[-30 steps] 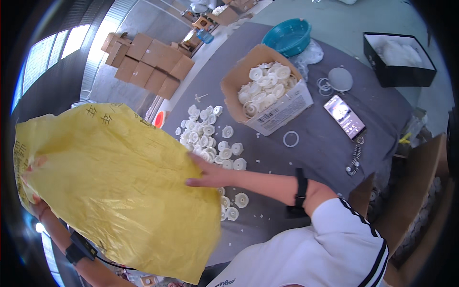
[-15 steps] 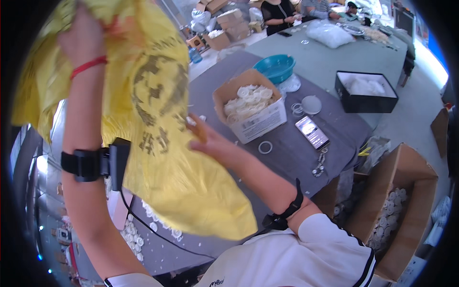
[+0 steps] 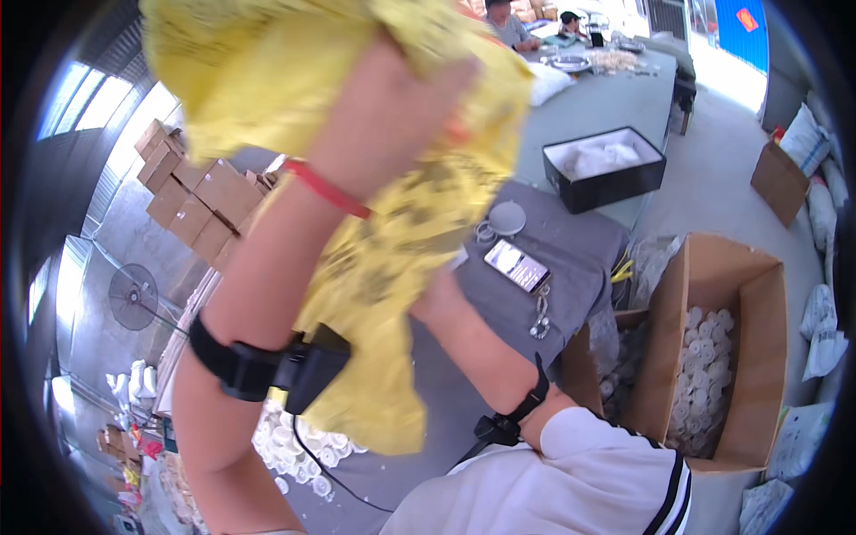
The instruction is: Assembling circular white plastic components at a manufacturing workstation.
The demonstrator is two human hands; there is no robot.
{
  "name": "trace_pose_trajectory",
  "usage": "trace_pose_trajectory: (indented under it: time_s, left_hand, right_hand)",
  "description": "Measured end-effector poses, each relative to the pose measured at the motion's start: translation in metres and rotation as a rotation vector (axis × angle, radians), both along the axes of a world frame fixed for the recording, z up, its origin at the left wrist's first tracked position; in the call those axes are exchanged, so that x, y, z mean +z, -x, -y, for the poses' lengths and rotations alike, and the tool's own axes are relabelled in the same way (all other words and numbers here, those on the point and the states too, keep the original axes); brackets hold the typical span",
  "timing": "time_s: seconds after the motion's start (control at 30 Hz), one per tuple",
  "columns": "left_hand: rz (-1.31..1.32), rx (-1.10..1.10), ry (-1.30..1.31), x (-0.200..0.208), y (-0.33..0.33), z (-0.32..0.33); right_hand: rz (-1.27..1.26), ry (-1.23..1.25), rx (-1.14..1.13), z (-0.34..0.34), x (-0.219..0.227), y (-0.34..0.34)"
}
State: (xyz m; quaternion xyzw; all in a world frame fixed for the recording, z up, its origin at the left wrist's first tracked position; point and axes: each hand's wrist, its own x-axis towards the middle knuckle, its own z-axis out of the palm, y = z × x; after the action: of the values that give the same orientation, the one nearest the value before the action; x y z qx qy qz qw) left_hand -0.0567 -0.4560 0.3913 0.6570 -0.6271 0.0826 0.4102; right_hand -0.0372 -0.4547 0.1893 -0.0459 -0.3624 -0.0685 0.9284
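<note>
Biggest worry first: there's loose stuff all over the grey surface [image 3: 571,236] below the fingers of the left hand [image 3: 401,125], and that big yellow bag [image 3: 383,259] hangs from those fingers right above it, its tail drooping lower than the right hand [image 3: 435,299]. If that floppy end swings low, I reckon it could sweep through the white plastic pieces [image 3: 303,450], down and left of both sets of fingers, and scatter them. Swing it the other way and the phone [image 3: 517,266], just right of the right fingers, might get knocked. Thinnest thing last: the black cable [image 3: 342,488], well below the left fingers, could snag if the plastic bunches around it. Pose-wise, the left arm [image 3: 223,437] is up high, elbow bent, forearm crossing in front of the bag, fingers seemingly clenched on a fistful of it, though it's pretty blurry up there. The right arm [image 3: 486,352] sits lower, reaching forward and inward, hand mostly tucked behind the bag, so I can't tell if its fingers are pinched or spread.
</note>
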Motion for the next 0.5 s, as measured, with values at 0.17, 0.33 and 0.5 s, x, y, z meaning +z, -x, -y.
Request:
trace_pose_trajectory:
  time_s: [0.17, 0.33, 0.5]
  left_hand:
    - [-0.215, -0.200, -0.265, -0.057, 0.051, 0.049]
    - [-0.484, -0.582, -0.219, -0.110, 0.137, 0.130]
    - [0.080, -0.528, 0.232, -0.125, 0.189, 0.091]
  right_hand:
    - [0.234, 0.248, 0.549, 0.016, 0.038, 0.024]
    - [0.374, 0.456, 1.252, -0.010, 0.053, 0.054]
    - [0.481, 0.417, 1.975, 0.268, -0.057, 0.310]
